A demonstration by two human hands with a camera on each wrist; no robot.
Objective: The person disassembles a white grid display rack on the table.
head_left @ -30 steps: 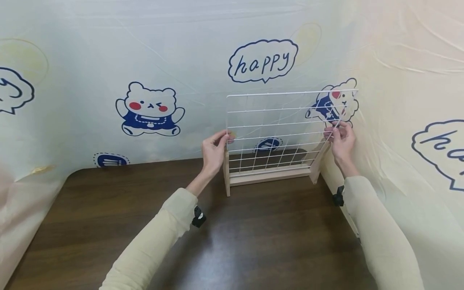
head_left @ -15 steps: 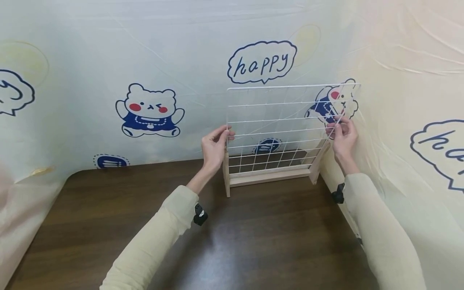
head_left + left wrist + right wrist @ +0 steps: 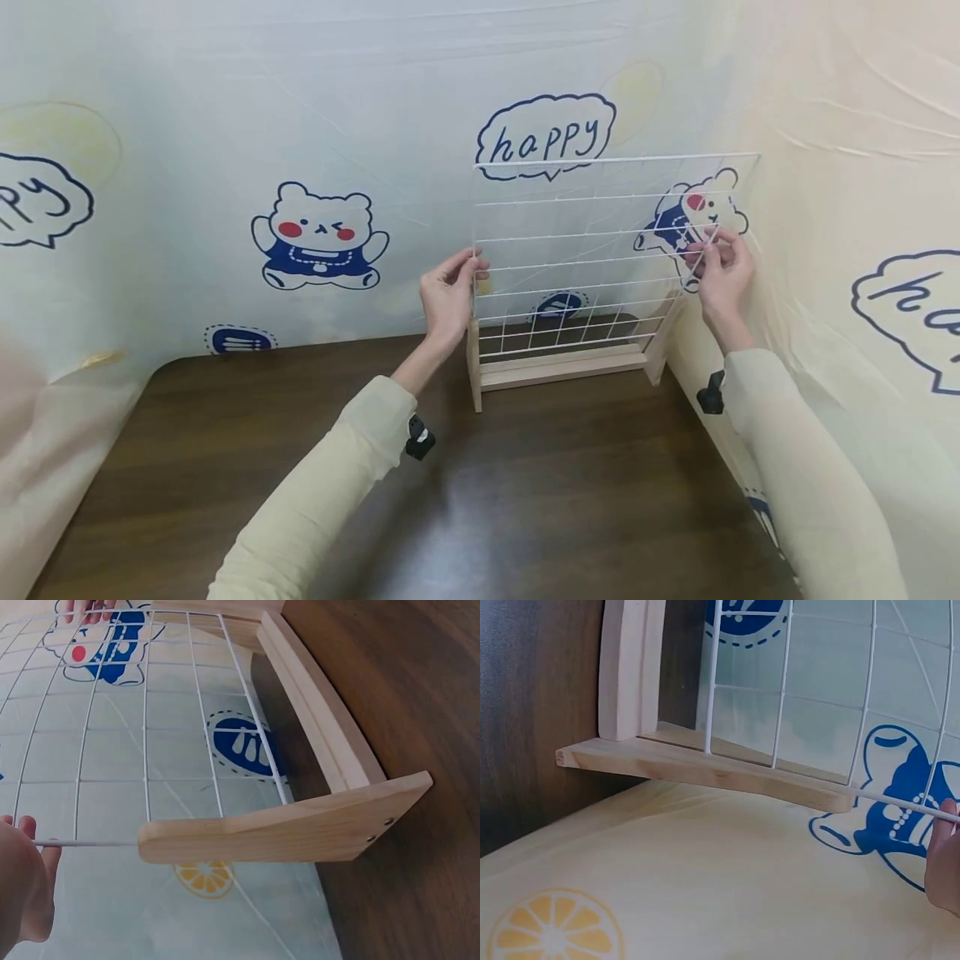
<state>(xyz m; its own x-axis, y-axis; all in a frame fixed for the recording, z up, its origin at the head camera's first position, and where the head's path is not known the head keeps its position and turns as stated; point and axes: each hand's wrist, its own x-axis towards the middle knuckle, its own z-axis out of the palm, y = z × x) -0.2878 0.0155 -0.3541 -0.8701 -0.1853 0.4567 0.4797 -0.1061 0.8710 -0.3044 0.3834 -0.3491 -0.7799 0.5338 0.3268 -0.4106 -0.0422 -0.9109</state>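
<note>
A white wire grid panel (image 3: 615, 161) stands upright between the two side pieces of a pale wooden stand (image 3: 566, 372). My left hand (image 3: 446, 302) pinches the grid's left side wire just above the left side piece. Opposite it, my right hand (image 3: 727, 282) pinches the right side wire between thumb and fingers. In the left wrist view the grid's bottom wire lies a little away from the stand's crossbar (image 3: 322, 705). The right wrist view has the side wire running from the wooden side piece (image 3: 705, 771) to my fingertips (image 3: 943, 825).
The stand rests on a dark brown wooden table (image 3: 585, 483), near its back right corner. Printed cloth (image 3: 435, 100) with bears and the word "happy" hangs behind, and more cloth (image 3: 817, 317) hangs close along the right side.
The grid has slid upward in the stand, its top wire now overlapping the "happy" print. Both hands have risen with it, the right also shifting slightly right. The stand stays on the table.
</note>
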